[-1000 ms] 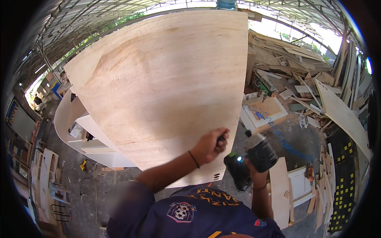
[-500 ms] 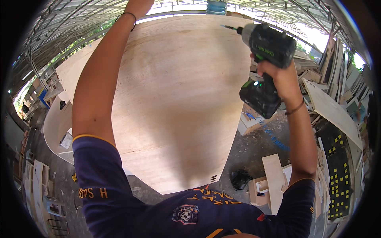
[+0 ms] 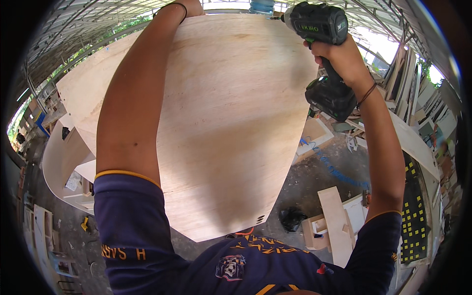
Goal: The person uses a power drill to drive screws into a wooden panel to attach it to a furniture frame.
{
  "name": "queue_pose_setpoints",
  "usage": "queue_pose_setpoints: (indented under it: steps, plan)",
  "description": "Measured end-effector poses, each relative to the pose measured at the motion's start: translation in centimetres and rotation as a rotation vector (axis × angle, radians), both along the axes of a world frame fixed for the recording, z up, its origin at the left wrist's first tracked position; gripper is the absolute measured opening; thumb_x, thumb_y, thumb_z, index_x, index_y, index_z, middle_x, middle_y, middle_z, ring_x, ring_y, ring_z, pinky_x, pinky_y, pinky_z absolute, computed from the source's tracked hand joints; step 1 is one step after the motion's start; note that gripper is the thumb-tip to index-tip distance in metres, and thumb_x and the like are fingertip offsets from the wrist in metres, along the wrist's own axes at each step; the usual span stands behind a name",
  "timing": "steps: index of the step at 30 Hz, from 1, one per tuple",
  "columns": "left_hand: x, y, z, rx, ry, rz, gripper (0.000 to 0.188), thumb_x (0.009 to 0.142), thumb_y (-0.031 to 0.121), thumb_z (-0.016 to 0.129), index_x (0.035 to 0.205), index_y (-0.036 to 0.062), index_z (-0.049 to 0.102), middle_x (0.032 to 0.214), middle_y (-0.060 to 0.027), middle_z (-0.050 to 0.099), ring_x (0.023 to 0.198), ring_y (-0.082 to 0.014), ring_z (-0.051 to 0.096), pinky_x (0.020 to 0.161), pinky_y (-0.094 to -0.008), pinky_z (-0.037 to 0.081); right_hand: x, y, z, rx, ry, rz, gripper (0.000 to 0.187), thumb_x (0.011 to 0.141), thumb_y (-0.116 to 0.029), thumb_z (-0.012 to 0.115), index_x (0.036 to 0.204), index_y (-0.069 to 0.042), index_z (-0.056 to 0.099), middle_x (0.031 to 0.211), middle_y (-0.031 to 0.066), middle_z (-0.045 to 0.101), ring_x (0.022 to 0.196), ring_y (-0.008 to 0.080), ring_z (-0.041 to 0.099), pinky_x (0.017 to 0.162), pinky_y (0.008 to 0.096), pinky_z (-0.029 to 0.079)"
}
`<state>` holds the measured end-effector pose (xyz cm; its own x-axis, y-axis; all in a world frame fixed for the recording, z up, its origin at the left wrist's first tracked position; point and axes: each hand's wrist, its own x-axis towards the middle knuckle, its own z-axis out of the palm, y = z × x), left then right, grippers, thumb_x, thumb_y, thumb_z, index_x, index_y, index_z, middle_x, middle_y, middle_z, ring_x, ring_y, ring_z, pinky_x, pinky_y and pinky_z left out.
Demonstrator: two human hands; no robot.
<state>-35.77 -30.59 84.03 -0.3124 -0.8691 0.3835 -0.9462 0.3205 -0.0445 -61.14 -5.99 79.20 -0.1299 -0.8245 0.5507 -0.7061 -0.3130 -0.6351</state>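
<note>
My right hand (image 3: 346, 58) is wrapped round the grip of a black cordless impact driver (image 3: 317, 23), held at the far right of a large plywood panel (image 3: 231, 108). The driver's bit points left and lies close along the panel's far edge; whether it touches cannot be made out. Over the panel's left part stretches my left arm. My left hand (image 3: 191, 8) is at the far edge, partly cut off by the top of the picture, its fingers hidden.
A blue water jug (image 3: 261, 7) stands beyond the far edge. Wood offcuts (image 3: 408, 73) are piled at right, above a black board with yellow squares (image 3: 413, 221). A blue coiled hose (image 3: 329, 167), black plastic bag (image 3: 292, 219) and boards (image 3: 336, 221) lie on the floor. A curved panel (image 3: 54, 162) stands left.
The impact driver in my right hand has moved farther away, up to the panel's far edge. My left hand has shifted right along that edge, and the view has shifted a little.
</note>
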Motion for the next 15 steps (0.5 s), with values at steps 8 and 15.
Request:
queue_pose_setpoints:
  steps: [8, 15]
  plan:
    - [0.5, 0.6, 0.7, 0.039, -0.006, -0.087, 0.049, 0.075, 0.044, 0.061, 0.102, 0.0028, 0.066, 0.108, -0.0191, 0.062, 0.102, -0.0311, 0.058, 0.088, -0.0400, 0.044, 0.1, 0.2, 0.2, -0.013, 0.050, -0.063, 0.021, 0.067, -0.007, 0.059, 0.087, 0.000, 0.064, 0.072, 0.0032, 0.062, 0.053, 0.0086, 0.051, 0.053, 0.0244, 0.044]
    - [0.5, 1.9, 0.9, 0.069, -0.040, -0.043, 0.047, 0.072, 0.040, 0.063, 0.103, 0.0042, 0.066, 0.110, -0.0172, 0.062, 0.102, -0.0295, 0.059, 0.088, -0.0394, 0.045, 2.1, 1.0, 1.0, -0.015, 0.245, -0.197, 0.017, 0.070, -0.016, 0.067, 0.077, -0.003, 0.060, 0.060, 0.0020, 0.058, 0.052, 0.0093, 0.051, 0.052, 0.0260, 0.043]
